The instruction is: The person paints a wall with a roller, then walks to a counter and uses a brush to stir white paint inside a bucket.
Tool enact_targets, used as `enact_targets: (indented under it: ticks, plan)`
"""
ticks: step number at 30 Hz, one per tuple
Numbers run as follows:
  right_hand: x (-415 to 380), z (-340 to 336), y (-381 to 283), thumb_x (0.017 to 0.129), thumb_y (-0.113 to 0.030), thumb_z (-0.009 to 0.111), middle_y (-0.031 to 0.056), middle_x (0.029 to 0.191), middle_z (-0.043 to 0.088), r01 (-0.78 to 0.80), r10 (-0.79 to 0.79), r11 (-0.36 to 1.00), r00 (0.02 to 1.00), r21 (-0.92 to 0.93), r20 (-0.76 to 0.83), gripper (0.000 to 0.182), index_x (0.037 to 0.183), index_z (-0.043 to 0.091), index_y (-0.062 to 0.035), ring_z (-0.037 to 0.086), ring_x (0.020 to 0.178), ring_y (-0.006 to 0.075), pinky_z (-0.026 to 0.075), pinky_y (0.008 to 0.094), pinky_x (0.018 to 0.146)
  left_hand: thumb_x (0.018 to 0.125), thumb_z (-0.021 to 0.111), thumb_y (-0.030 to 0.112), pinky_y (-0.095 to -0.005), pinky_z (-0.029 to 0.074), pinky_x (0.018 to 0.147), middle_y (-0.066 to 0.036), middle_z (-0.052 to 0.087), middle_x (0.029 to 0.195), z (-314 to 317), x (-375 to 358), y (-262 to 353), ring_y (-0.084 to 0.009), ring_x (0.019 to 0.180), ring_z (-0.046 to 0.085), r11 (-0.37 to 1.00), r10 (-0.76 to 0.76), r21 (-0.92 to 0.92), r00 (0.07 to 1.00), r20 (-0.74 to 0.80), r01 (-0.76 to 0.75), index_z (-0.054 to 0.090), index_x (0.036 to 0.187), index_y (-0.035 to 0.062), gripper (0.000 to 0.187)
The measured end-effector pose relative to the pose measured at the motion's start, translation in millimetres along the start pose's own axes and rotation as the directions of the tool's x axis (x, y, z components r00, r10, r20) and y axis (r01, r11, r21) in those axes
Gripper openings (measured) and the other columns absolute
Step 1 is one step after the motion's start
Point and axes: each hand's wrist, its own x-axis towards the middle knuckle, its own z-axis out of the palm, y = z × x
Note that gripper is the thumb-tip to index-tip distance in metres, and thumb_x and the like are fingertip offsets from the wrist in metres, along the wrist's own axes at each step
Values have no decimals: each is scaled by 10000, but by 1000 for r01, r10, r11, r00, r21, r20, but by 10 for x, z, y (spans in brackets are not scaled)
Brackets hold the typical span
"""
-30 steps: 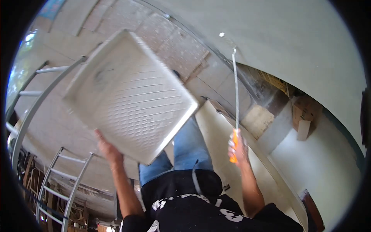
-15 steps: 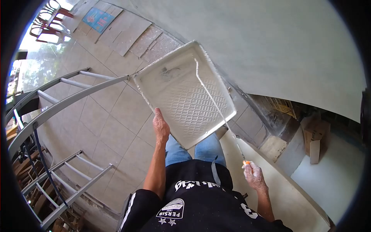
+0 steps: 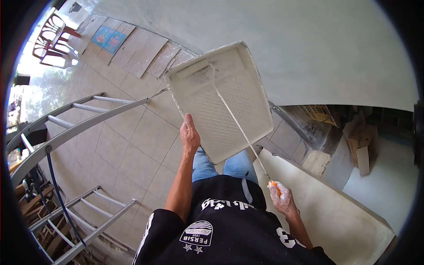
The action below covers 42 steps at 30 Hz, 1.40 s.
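My left hand (image 3: 190, 135) grips the near left edge of a white ribbed paint tray (image 3: 240, 84) and holds it up in front of me. My right hand (image 3: 282, 197), paint-flecked, is closed on the orange handle of a paint roller (image 3: 236, 121). The roller's long thin rod runs up and left across the tray, and its head lies in the tray's deep far end. My jeans and black printed shirt show below the tray.
Grey ladder rails (image 3: 84, 117) stand to the left over a tiled floor (image 3: 132, 145) far below, with a second ladder (image 3: 84, 221) lower left. A pale painted wall (image 3: 309, 48) fills the upper right. A white ledge (image 3: 335, 216) and cardboard boxes (image 3: 360, 145) lie right. Red chairs (image 3: 51, 33) sit far left.
The roller came down from pointing at the wall and now rests in the tray. My left hand shifted the tray to the right and further from my face. My head turned downward.
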Motion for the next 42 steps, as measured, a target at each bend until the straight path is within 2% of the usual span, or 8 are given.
enact_targets:
  ticks: [3, 14, 23, 25, 28, 30, 32, 42]
  plan:
    - [-126, 86, 208, 930, -210, 536, 250, 815, 626, 31, -31, 1000, 999, 3, -5, 248, 1011, 593, 17, 612, 850, 438, 501, 402, 669, 998, 294, 515, -334, 433, 744, -104, 612, 841, -54, 6, 5, -181, 787, 521, 994, -99, 62, 990, 101, 93, 601, 968, -87, 677]
    - [-235, 255, 322, 936, -242, 528, 254, 791, 618, -55, 56, 997, 998, 58, -16, 264, 957, 594, 13, 618, 795, 432, 481, 410, 649, 990, 318, 527, -304, 450, 803, -120, 649, 960, 133, -19, 55, -179, 872, 572, 984, -115, -123, 989, 88, 125, 605, 1063, -85, 680]
    - [-489, 167, 920, 950, -191, 502, 50, 617, 502, -464, 339, 718, 884, 518, 322, 198, 936, 588, -13, 501, 558, 160, 443, 281, 596, 985, 351, 525, -301, 452, 792, -138, 647, 985, 190, 108, -341, -178, 860, 558, 993, -117, -29, 993, 33, 118, 589, 1077, -113, 688]
    - [-578, 193, 1222, 956, -191, 492, 24, 635, 500, -302, 236, 845, 951, 441, 199, 193, 950, 580, -19, 483, 569, 115, 430, 272, 561, 985, 353, 523, -315, 453, 800, -150, 647, 995, 147, 132, -489, -191, 866, 559, 996, -83, -9, 996, 25, 84, 580, 1087, -124, 693]
    - [-480, 81, 1294, 975, -316, 482, -37, 639, 462, -428, 400, 692, 898, 581, 184, 276, 988, 573, -57, 428, 512, 50, 367, 237, 441, 993, 334, 511, -342, 444, 850, -174, 642, 1053, -26, 145, -635, -217, 923, 564, 987, -139, 71, 990, -33, 141, 574, 1107, -133, 696]
    - [-204, 70, 1387, 975, -394, 476, -52, 628, 440, -554, 544, 490, 797, 673, 260, 334, 994, 576, -76, 395, 471, 39, 340, 226, 403, 999, 315, 505, -344, 427, 903, -183, 611, 1147, -122, 88, -566, -223, 1008, 553, 952, -177, 232, 977, -119, 201, 539, 1171, -136, 700]
    - [335, 203, 1575, 960, -503, 441, -59, 583, 405, -559, 595, 519, 780, 646, 197, 395, 905, 522, -120, 358, 410, 43, 308, 209, 370, 996, 308, 514, -335, 401, 961, -184, 562, 1245, -341, 113, -824, -241, 1111, 526, 945, -53, 310, 986, -158, 101, 495, 1244, -123, 709]
    - [3450, 811, 2964, 943, -559, 415, -24, 564, 413, -640, 744, 367, 638, 675, 201, 467, 813, 478, -114, 409, 418, 85, 359, 248, 380, 985, 287, 536, -403, 298, 1090, -167, 289, 1484, -405, -234, -776, -298, 1311, 356, 884, -442, -38, 804, -399, 467, 208, 1452, -24, 734]
